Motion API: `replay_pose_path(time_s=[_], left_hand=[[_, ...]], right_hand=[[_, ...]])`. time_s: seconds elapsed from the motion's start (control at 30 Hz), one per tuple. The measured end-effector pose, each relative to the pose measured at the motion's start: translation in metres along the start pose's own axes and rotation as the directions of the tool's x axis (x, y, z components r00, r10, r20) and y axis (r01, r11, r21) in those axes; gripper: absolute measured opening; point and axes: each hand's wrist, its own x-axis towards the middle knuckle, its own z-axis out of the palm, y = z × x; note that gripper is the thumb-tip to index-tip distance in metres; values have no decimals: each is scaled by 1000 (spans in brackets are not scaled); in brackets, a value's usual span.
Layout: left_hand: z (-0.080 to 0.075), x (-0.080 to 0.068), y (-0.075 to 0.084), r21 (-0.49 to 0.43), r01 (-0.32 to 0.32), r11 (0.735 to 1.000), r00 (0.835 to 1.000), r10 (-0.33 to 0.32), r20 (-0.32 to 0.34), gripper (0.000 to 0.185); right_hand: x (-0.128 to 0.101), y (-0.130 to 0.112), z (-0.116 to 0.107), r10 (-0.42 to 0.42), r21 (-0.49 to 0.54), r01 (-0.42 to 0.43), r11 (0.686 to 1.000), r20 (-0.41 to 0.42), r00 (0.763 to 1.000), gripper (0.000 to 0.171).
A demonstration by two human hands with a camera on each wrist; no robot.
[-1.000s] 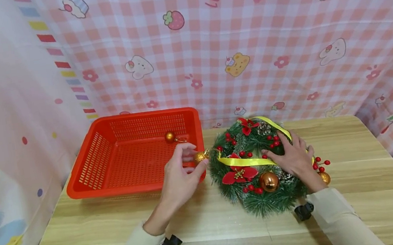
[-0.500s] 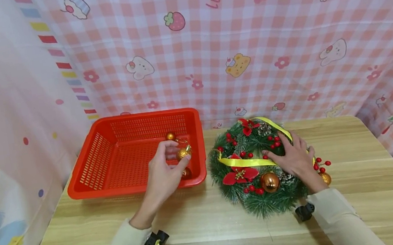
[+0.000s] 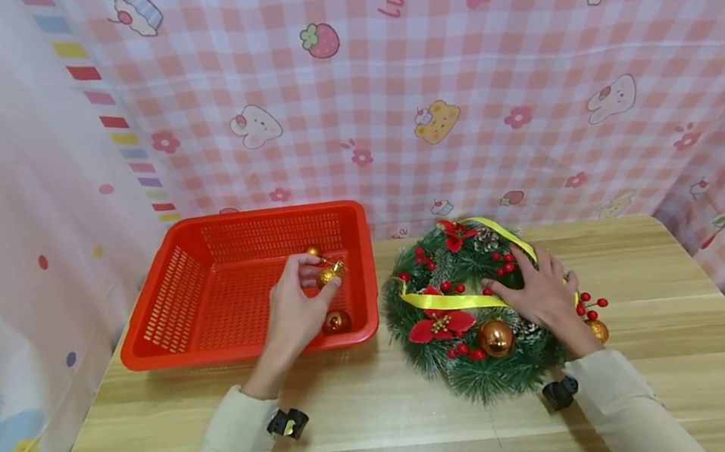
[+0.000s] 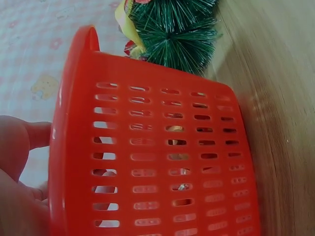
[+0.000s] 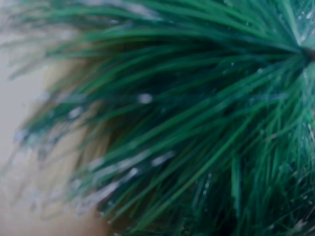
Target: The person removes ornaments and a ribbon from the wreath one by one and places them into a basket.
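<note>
While the left hand (image 3: 296, 312) is reaching over the near rim of the red basket (image 3: 161, 313), its fingertips are pinching a small glittery gold bauble (image 3: 329, 274), its grip closed round the ornament just above the basket floor. Two more gold baubles are lying inside, one at the far wall (image 3: 314, 251), one by the near wall (image 3: 336, 322). On the bench (image 3: 388, 421), the right hand (image 3: 539, 293) is resting flat, fingers spread, on the green Christmas wreath (image 3: 486, 378) with its yellow ribbon (image 3: 455, 299).
</note>
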Motion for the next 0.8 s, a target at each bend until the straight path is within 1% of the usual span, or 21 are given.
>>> replay_pose_path(time_s=[0.1,0.4,0.5,0.63,0.73,0.8], left_hand=[[0,1,-1,7,10,1000,1000,-10,2,41],[3,4,-1,32,8,999,1000,-8,8,40],[4,4,-1,45,14,999,1000,-15,27,42],[6,3,1,66,21,998,997,-26,71,46],[9,0,5,67,15,998,995,-22,98,48],[12,-3,8,61,1,998,994,-8,110,48]], right_hand=[[0,0,0,0,0,0,1000,-5,1000,95],[0,0,1,-1,-3,1,1000,-13,1000,96],[1,1,1,0,-4,0,1000,-14,1000,97],[1,0,1,2,-4,-2,1000,-12,1000,96],[1,0,1,3,-1,-3,1000,-10,1000,96],[1,0,1,3,2,-3,1000,-9,1000,96]])
